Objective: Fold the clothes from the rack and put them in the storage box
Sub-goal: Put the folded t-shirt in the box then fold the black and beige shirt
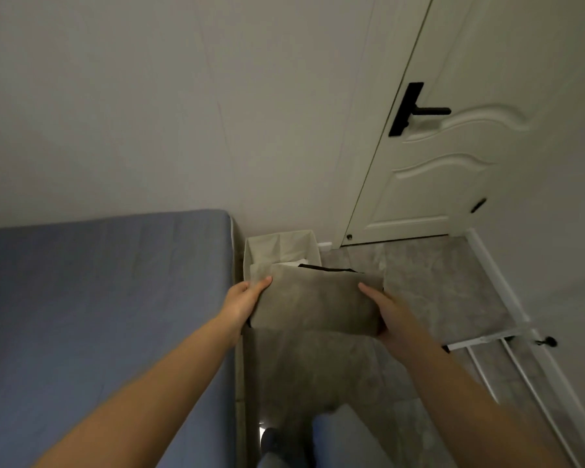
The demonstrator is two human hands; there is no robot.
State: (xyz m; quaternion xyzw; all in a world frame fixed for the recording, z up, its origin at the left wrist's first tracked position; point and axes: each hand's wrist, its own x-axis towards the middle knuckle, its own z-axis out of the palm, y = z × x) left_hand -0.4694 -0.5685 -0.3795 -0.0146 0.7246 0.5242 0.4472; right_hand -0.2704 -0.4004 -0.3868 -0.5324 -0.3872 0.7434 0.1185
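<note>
A folded beige garment is held out in front of me above the floor. My left hand grips its left edge, thumb on top. My right hand grips its right edge, thumb on top as well. Just beyond the garment stands the cream fabric storage box, in the corner between the bed and the wall. The garment hides the near part of the box. A dark item shows in the box behind the garment's far edge.
A bed with a blue sheet fills the left side. A white door with a black handle stands at the right. The white rack stands low at the right. Grey tiled floor lies between them.
</note>
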